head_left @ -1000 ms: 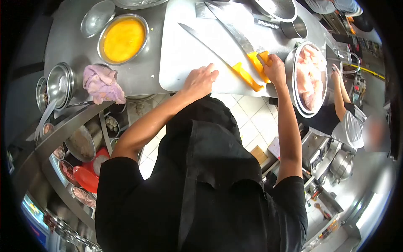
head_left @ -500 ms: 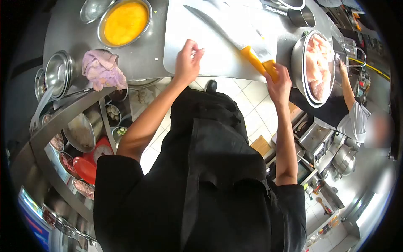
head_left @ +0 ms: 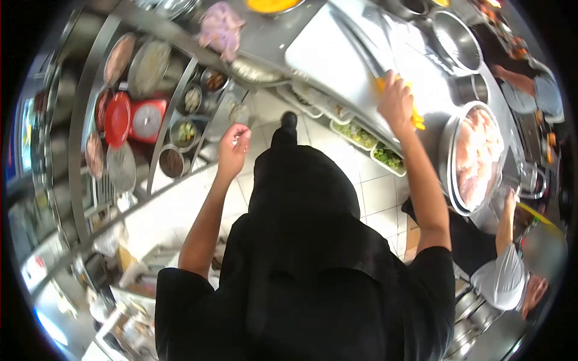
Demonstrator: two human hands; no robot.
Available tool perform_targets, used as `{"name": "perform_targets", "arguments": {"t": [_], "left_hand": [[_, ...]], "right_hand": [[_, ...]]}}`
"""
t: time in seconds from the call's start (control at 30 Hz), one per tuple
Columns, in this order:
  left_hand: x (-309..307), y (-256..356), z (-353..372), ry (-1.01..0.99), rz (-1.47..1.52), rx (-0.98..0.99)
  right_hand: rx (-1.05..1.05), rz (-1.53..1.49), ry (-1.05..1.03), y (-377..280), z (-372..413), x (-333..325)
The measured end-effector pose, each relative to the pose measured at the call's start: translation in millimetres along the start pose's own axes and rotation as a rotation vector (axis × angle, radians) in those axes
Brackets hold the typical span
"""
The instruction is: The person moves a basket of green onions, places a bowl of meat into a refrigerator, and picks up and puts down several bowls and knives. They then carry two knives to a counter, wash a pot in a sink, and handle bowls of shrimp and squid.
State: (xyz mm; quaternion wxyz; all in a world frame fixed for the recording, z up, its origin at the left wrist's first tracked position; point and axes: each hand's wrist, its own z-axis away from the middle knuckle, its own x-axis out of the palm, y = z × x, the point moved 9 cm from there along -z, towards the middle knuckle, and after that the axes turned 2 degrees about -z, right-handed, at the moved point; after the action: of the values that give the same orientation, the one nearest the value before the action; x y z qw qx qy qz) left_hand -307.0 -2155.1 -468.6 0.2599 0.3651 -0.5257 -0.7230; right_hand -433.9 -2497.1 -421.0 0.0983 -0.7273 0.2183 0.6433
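My right hand [head_left: 395, 103] is closed over the yellow handle [head_left: 416, 114] of a knife at the near right of the white cutting board [head_left: 319, 49]. Two long blades lie side by side there: one knife blade [head_left: 356, 41] on the left, another blade [head_left: 388, 37] right of it. Blur and my fingers hide part of the handles. Away from the counter, my left hand [head_left: 235, 147] hangs over the floor with fingers loosely curled and apart, nothing visible in it. A large metal bowl of raw pale meat [head_left: 477, 153] stands right of my right forearm.
A purple cloth [head_left: 221, 29] and a bowl of yellow liquid [head_left: 274, 5] lie along the counter. Below are trays of greens [head_left: 388, 157]. On the left, a rack holds a red scale [head_left: 146, 120] and several food containers. Beside the meat bowl works a person in a light shirt [head_left: 503, 280].
My body and view have turned left, so the counter now slants to the upper right. The left hand has moved off the board over the floor; the right stays at the yellow handles.
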Motion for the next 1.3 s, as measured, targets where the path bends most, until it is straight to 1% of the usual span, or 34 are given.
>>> {"name": "perform_targets", "arguments": {"t": [0.03,0.07,0.13,0.17,0.2,0.27,0.3,0.33,0.37,0.4,0.47,0.5,0.53,0.57,0.6,0.63,0.67,0.73,0.77,0.8,0.83,0.87,0.9,0.93,0.97,1.03,1.07,1.1,1.13,1.17,1.2,1.23,1.27,1.3], "left_hand": [[-3.3,-14.2,27.8,0.040,0.004,-0.022],[-8.0,-32.5,55.5,0.073,-0.116,-0.113],[-12.7,-35.5,101.7,0.077,-0.331,-0.030],[-15.7,-38.2,120.6,0.075,-0.350,-0.062],[-20.5,-41.2,137.2,0.079,-0.365,-0.083],[-32.4,-64.3,165.6,0.179,-0.262,-0.147],[-38.1,-71.1,176.0,0.169,-0.288,-0.206],[-43.0,-80.2,187.6,0.152,-0.314,-0.272],[-49.9,-85.9,199.5,0.221,-0.190,-0.209],[-59.3,-98.0,212.4,0.273,-0.168,-0.188],[-82.0,-115.0,243.6,0.354,-0.075,-0.186],[-95.3,-129.2,258.3,0.372,-0.046,-0.190],[-113.5,-148.1,280.7,0.423,-0.030,-0.230],[-128.8,-166.2,308.3,0.481,-0.018,-0.282],[-141.8,-182.9,332.1,0.513,0.002,-0.316],[-181.9,-220.6,389.0,0.631,0.052,-0.431],[-208.7,-242.9,413.4,0.712,0.086,-0.511],[-266.6,-246.2,460.3,0.918,0.059,-0.394],[-293.7,-258.4,485.6,1.011,0.152,-0.399],[-324.2,-266.7,511.4,1.103,0.235,-0.395],[-354.7,-263.7,532.9,1.219,0.359,-0.334],[-388.4,-255.6,554.1,1.333,0.467,-0.249],[-421.4,-249.9,577.4,1.397,0.448,-0.261],[-453.7,-236.1,601.3,1.467,0.357,-0.193],[-482.1,-224.6,621.5,1.520,0.265,-0.127],[-530.2,-220.4,653.0,1.545,0.232,-0.117],[-552.1,-219.3,662.6,1.528,0.213,-0.105],[-572.1,-221.8,668.9,1.532,0.279,-0.073],[-589.0,-226.8,674.4,1.558,0.277,-0.073],[-604.3,-236.7,674.7,1.536,0.326,-0.106],[-621.1,-247.4,675.0,1.517,0.375,-0.145],[-634.2,-264.9,678.0,1.534,0.379,-0.161],[-643.9,-283.8,681.7,1.528,0.406,-0.247],[-655.2,-301.9,682.3,1.555,0.508,-0.222]], "right_hand": [[0.035,-0.051,-0.119,1.1,-5.2,2.4],[0.073,-0.093,-0.244,2.6,-13.1,11.7],[0.179,-0.232,-0.177,21.0,-19.2,30.5],[0.207,-0.173,-0.262,25.5,-26.4,42.2],[0.178,-0.152,-0.231,24.2,-32.2,35.7],[0.203,-0.149,-0.241,22.6,-35.6,31.5],[0.201,-0.121,-0.240,23.9,-35.5,28.6],[0.223,-0.181,-0.283,18.2,-28.6,10.0],[0.200,-0.588,-0.418,20.4,-19.2,26.7],[0.180,-0.991,-0.549,20.7,-12.5,33.8],[0.520,-1.404,-0.737,9.3,33.7,10.2],[0.348,-1.552,-0.926,3.0,55.9,6.3],[0.377,-1.558,-0.985,-1.7,92.2,-11.6],[0.360,-1.523,-1.020,-25.1,126.2,-36.6],[0.482,-1.511,-1.106,-59.3,167.7,-60.0],[0.572,-1.462,-1.240,-133.6,209.0,-81.5],[0.692,-1.433,-1.323,-165.8,242.3,-95.5],[0.735,-1.350,-1.272,-145.8,281.4,-20.8],[0.645,-1.221,-1.536,-240.7,292.9,-49.0],[0.553,-1.073,-1.788,-353.8,317.3,-93.4],[0.468,-1.035,-1.898,-424.9,327.2,-111.8],[0.419,-0.983,-1.951,-471.1,334.4,-109.8],[0.236,-0.895,-1.971,-518.6,336.4,-108.0],[0.068,-0.814,-1.975,-560.9,342.9,-109.7],[0.036,-0.788,-1.998,-598.6,349.7,-111.7],[-0.124,-0.867,-1.946,-683.5,350.5,-124.1],[-0.145,-0.847,-1.954,-719.3,353.7,-127.7],[-0.185,-0.873,-1.923,-758.3,351.6,-131.3],[-0.234,-0.901,-1.890,-799.0,346.3,-133.3],[-0.284,-0.911,-1.945,-837.5,348.0,-133.3],[-0.253,-0.956,-1.968,-875.5,348.3,-136.2],[-0.279,-0.962,-1.995,-912.4,350.2,-135.6],[-0.321,-0.970,-2.025,-954.5,351.7,-134.2],[-0.392,-0.981,-2.098,-996.5,357.8,-140.8]]}}
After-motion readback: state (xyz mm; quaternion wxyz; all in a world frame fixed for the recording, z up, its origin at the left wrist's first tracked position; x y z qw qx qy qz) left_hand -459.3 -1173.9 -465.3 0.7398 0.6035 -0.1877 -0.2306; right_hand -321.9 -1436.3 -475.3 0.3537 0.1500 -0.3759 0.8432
